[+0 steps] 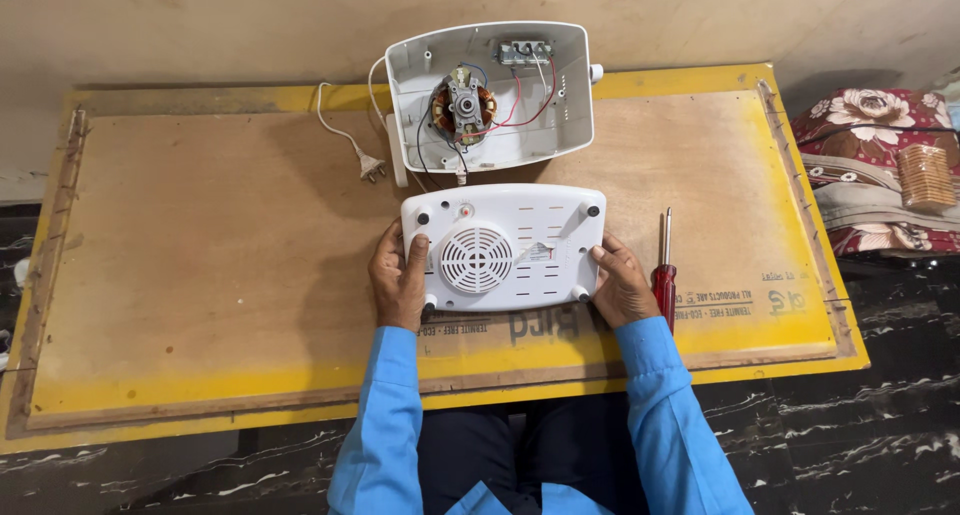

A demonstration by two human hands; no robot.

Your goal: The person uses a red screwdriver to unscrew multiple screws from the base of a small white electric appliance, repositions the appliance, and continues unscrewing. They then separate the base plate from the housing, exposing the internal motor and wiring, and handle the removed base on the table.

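The white base cover (503, 247), a rounded plastic plate with a circular vent grille and small feet at its corners, lies flat on the yellow-edged wooden board (200, 265) directly in front of the person, gripped at both short ends. From the left, a white power plug (371, 164) and cord rest on the board, the left hand (399, 278) clasps the cover's left edge with its thumb laid on top, and beyond the cover the open white appliance housing (490, 95) exposes a copper-wound motor and red and black wires. The right hand (621, 283) holds the cover's right edge with fingers curled against it, and a red-handled screwdriver (664, 272) lies just beside that hand.
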